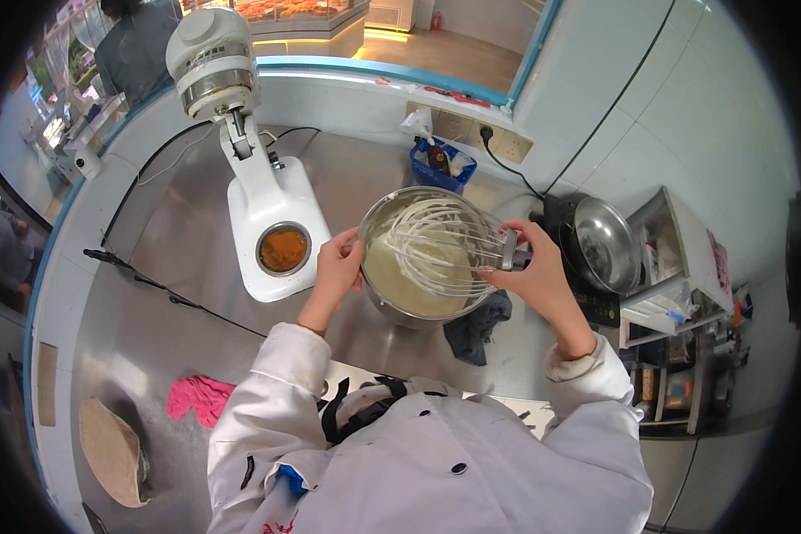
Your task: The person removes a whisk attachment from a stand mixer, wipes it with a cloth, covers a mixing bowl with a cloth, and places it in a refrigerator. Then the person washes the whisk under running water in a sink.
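A steel mixing bowl point(410, 319) holds a pale, creamy mixture point(404, 275). My left hand point(339, 263) grips the bowl's left rim, thumb at the edge. Over the bowl's right side, my right hand point(532, 260) holds a large wire whisk attachment point(440, 247) by its metal hub. The whisk lies tilted nearly sideways above the mixture, and cream clings to its wires. Whether the lower wires touch the mixture is hard to tell. Left of the bowl stands a white stand mixer point(277, 193) with its head raised and its round bowl seat exposed.
A dark cloth point(480, 327) lies by the bowl. Behind it sits a blue basket point(434, 175). A steel pan point(604, 243) rests on a black cooker at right, beside a shelf point(681, 247). A pink cloth point(200, 399) and black cable point(173, 294) lie on the steel counter point(153, 347).
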`<state>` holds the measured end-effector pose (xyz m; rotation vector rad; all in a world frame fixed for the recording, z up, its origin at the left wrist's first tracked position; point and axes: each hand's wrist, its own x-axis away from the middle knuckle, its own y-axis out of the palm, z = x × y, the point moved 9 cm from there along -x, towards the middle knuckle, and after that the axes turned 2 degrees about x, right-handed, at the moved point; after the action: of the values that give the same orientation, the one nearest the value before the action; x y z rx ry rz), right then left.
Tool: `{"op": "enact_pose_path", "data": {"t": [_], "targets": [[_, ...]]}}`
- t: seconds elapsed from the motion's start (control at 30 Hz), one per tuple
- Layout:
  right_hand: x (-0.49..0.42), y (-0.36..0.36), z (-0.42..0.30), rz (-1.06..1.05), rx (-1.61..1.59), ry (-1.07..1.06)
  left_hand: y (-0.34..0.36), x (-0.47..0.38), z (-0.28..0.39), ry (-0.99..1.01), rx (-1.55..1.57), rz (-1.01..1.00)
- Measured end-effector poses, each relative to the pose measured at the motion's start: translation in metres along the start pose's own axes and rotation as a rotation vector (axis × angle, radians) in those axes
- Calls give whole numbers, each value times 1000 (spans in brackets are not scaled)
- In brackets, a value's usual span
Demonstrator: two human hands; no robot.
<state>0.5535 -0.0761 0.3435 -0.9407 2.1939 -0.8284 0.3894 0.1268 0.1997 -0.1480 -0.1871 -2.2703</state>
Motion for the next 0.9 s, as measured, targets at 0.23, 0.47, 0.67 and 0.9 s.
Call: {"op": "enact_pose_path", "data": {"t": [0.23, 0.47, 0.67, 0.9], "targets": [[6, -4, 18, 12, 108, -12, 0, -1, -2, 6, -26, 30], [9, -1, 17, 34, 91, -52, 1, 0, 0, 14, -1, 8], [10, 1, 36, 30, 32, 25, 2, -2, -7, 7, 25, -12], [24, 9, 59, -35, -843, 521, -7, -1, -14, -29, 93, -53]]}}
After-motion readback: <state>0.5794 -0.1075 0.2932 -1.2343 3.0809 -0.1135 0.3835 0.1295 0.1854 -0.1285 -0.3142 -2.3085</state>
